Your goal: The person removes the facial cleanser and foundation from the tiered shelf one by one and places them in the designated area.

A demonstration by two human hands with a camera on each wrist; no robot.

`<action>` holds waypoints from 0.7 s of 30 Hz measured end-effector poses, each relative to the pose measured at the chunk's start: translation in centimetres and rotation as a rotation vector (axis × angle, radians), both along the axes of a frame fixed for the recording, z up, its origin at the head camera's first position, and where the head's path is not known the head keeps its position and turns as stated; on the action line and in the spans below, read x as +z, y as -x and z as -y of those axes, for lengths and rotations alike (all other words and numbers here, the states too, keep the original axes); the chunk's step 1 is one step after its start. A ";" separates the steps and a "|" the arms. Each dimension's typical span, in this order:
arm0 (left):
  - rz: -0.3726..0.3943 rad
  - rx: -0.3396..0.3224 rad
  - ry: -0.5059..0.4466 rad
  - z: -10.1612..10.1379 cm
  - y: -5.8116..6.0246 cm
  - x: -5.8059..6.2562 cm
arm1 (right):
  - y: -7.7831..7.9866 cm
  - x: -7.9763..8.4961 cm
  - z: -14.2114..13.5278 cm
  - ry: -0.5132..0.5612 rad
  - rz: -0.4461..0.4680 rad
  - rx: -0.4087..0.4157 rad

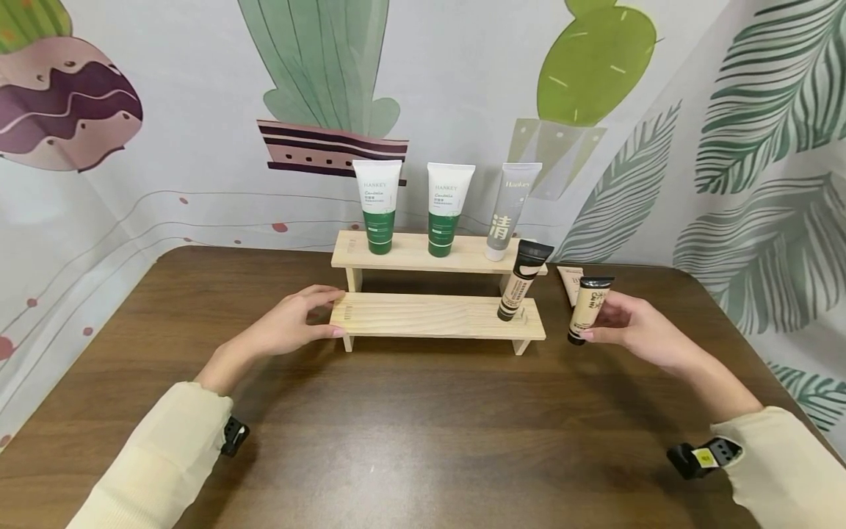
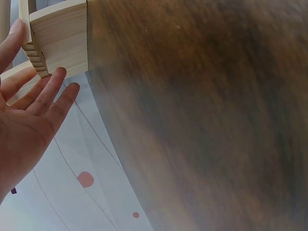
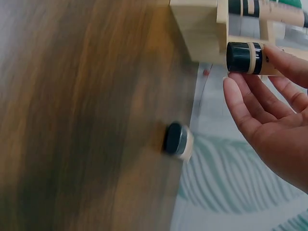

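1. Left hand [image 1: 280, 323]: grip is holding the lower step's left end, thumb near, fingers far.
2. Wooden stand [image 1: 410, 314], two-step: standing on the bench [image 1: 410, 441].
3. Two green-and-white tubes [image 1: 380, 209], one grey tube [image 1: 510, 209]: standing along the far step.
4. Black-ended tube [image 1: 520, 283]: standing at the near step's right end.
5. Pale tube [image 1: 570, 283]: standing on the bench, right of the stand.
6. Right hand [image 1: 637, 327]: grip is pinching a beige tube [image 1: 588, 308], nearer than the pale one.

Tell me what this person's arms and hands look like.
The left sleeve is loose and cream, with a black device at its cuff; the right sleeve matches, its black wrist device bearing a yellow label. Left hand and right hand wear no gloves.
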State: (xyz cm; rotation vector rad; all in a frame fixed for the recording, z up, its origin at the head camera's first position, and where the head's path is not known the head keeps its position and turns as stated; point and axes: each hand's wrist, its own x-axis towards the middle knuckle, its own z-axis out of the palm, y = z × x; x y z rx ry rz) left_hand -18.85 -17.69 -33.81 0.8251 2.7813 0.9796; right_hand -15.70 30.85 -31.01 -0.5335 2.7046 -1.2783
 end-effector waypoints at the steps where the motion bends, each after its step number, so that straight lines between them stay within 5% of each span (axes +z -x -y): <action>1: 0.000 0.001 0.000 0.0 0.0 0.0 | 0.1 -0.1 -0.3 0.008 0.005 -0.008; 8: -0.021 -0.008 -0.007 0.0 0.2 -0.3 | 0.6 -1.0 -2.7 -0.026 0.000 -0.067; 21: 0.000 -0.009 -0.013 0.0 0.2 -0.2 | 1.8 -3.2 -5.9 0.127 0.052 -0.146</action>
